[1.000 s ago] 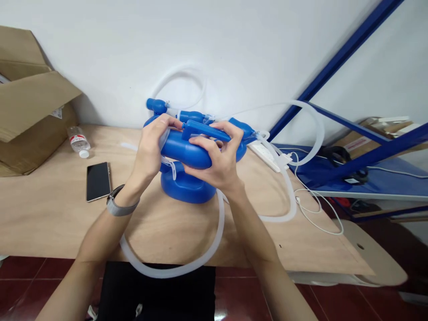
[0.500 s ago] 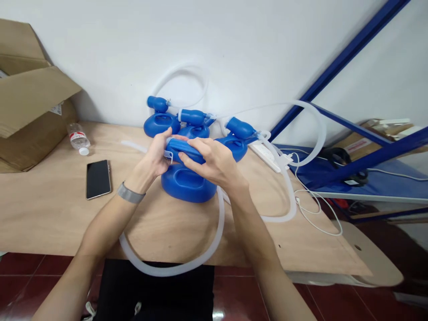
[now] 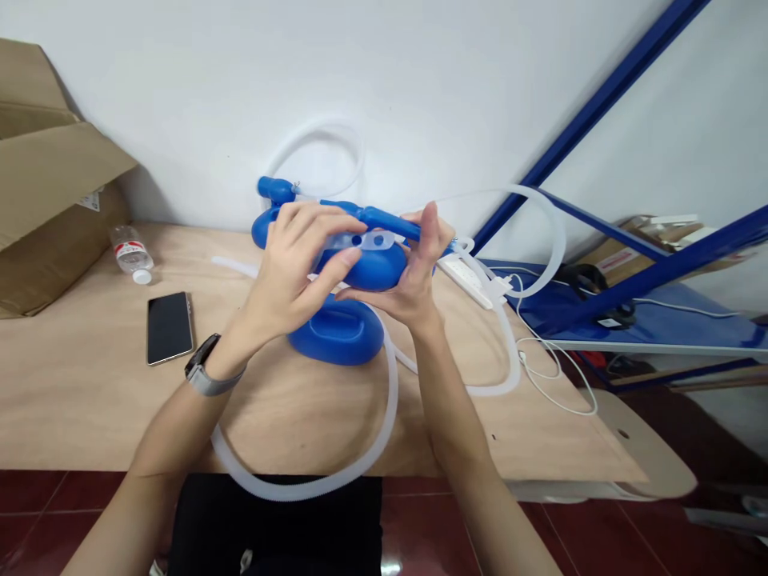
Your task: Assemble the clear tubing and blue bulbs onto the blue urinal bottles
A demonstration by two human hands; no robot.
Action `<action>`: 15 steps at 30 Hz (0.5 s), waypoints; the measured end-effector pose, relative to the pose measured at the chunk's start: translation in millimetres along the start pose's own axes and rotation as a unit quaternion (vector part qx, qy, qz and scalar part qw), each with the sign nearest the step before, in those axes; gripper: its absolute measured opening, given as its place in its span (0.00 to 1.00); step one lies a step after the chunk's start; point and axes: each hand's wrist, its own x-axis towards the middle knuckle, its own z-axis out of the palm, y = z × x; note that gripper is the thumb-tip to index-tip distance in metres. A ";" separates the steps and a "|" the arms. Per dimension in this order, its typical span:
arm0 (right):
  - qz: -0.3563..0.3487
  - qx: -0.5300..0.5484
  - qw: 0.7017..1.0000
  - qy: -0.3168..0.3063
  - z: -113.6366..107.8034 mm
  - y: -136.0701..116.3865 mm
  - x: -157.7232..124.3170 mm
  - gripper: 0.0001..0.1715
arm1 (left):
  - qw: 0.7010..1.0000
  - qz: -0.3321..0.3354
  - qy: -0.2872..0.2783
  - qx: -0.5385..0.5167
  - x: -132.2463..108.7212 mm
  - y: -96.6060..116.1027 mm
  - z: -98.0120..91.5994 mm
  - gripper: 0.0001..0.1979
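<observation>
My right hand (image 3: 423, 276) is wrapped round the right end of a rounded blue plastic part (image 3: 375, 270), its thumb pointing up. On the near left of that part, my left hand (image 3: 294, 268) pinches a translucent plastic strip (image 3: 387, 239) with holes in it between thumb and fingers. Below both hands a blue plastic jug (image 3: 336, 334) with a moulded handle rests on the table. A translucent corrugated hose (image 3: 300, 488) loops from beside this jug over the table's front edge. Behind my hands, a similar jug with a blue cup head (image 3: 276, 190) is partly covered.
A black phone (image 3: 170, 328) and a water bottle (image 3: 133, 254) lie on the left of the table, beside an open cardboard box (image 3: 60, 232). To the right are a power strip (image 3: 465, 280), white cables (image 3: 576, 376), a looping hose (image 3: 559, 240) and a blue metal shelf (image 3: 654, 320).
The held blue part has been turned and raised slightly, showing the holed strip. My left hand has rolled over onto the strip; my right hand has shifted to the part's right end.
</observation>
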 end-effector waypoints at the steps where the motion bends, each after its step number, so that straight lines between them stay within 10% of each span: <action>1: 0.002 -0.014 1.000 0.007 4.7 0.2 -1.5 0.69 | 1.000 -0.008 0.019 0.004 -0.2 -3.6 2.6 0.16; 8: -0.074 -0.003 0.997 0.003 9.3 -11.5 5.5 0.62 | 0.993 -0.023 0.103 -0.052 -0.9 -18.5 11.9 0.15; 15: -0.017 0.067 0.998 0.014 -18.7 -49.5 13.2 0.26 | 0.992 -0.026 0.124 0.010 -12.3 -17.5 25.2 0.11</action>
